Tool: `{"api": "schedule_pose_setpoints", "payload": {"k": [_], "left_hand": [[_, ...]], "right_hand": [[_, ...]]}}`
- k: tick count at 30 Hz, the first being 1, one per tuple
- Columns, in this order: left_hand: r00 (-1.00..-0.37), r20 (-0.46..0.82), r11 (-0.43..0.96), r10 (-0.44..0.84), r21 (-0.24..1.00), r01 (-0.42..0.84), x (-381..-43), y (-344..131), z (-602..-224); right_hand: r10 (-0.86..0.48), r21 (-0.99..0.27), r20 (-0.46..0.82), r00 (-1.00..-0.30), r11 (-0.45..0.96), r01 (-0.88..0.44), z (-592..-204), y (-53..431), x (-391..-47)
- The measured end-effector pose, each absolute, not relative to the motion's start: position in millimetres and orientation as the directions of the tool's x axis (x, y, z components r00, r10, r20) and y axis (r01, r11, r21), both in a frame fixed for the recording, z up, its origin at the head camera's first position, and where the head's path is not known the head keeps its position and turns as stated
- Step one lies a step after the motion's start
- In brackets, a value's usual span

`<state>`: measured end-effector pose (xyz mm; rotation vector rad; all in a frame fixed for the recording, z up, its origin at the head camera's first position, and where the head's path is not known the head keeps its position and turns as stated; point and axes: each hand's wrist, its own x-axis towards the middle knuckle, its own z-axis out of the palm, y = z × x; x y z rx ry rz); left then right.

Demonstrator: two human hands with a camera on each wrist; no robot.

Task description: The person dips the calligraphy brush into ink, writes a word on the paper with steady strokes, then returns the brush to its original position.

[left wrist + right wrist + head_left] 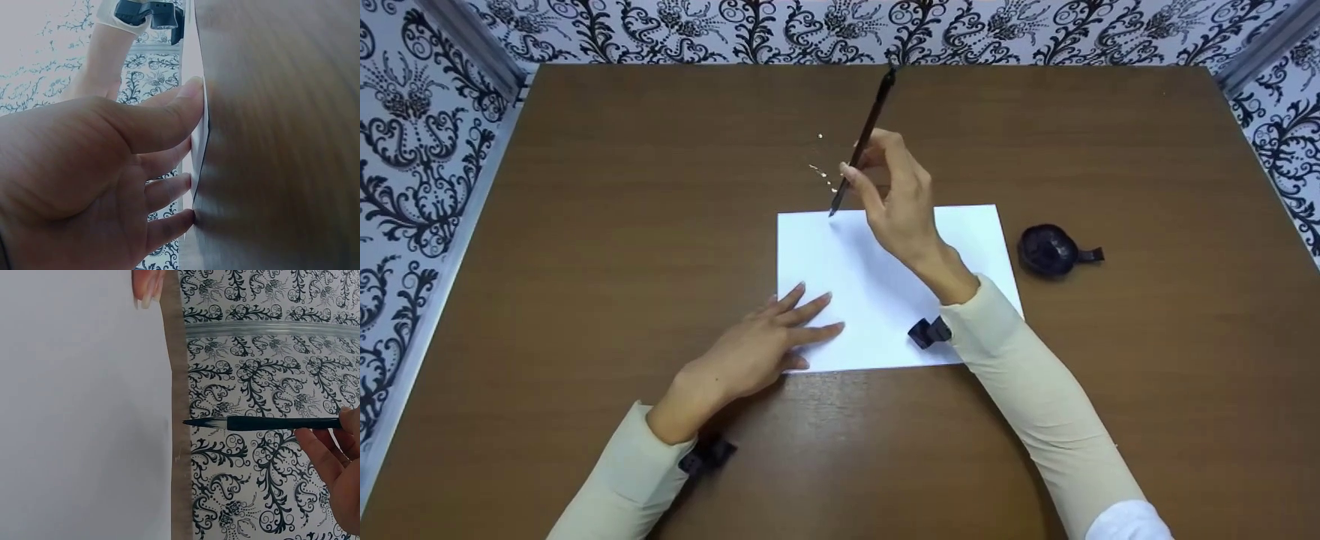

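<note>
- Left hand [750, 349] lies with its fingers spread over the near left corner of the white sheet [810, 255], fingertips resting on the paper, grasping nothing.
- Right hand [904, 214], raised over the far half of the sheet, pinches a dark brush [874, 112] between thumb and fingers.
- Brush: tilted, its handle leaning up and away past the far edge of the sheet, its dark tip pointing down close to that edge, towards the left corner. From the right wrist, a pale band shows above the tip, and tip and paper look apart.
- Shadow from the right hand falls across the middle of the sheet.
- Cream sleeves [1035, 405] cover both forearms, which come in from the near side of the sheet; a black clip-like device [930, 332] at the right wrist shows over the sheet's near right part.
- Small bright specks [824, 175] lie past the far left corner of the sheet; what they are, I cannot tell.
- Black bowl [1046, 251]: just right of the sheet, apart from it, its short handle pointing away.
- Brown table [622, 225] spreads under and around the sheet.
- Patterned black-and-white covering [840, 30] shows beyond the table, well apart from the sheet.
</note>
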<state>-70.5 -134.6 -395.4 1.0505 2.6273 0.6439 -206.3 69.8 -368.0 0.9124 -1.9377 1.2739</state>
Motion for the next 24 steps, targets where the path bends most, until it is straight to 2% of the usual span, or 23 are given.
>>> {"api": "schedule_pose_setpoints", "payload": {"k": [24], "left_hand": [[-0.722, -0.101, 0.668, 0.684, 0.483, 0.566, -71.2, -135.2, -396.0]], "right_hand": [[-0.266, -0.478, 0.792, -0.549, 0.288, -0.83, -377.6, 67.8, -208.4]]}}
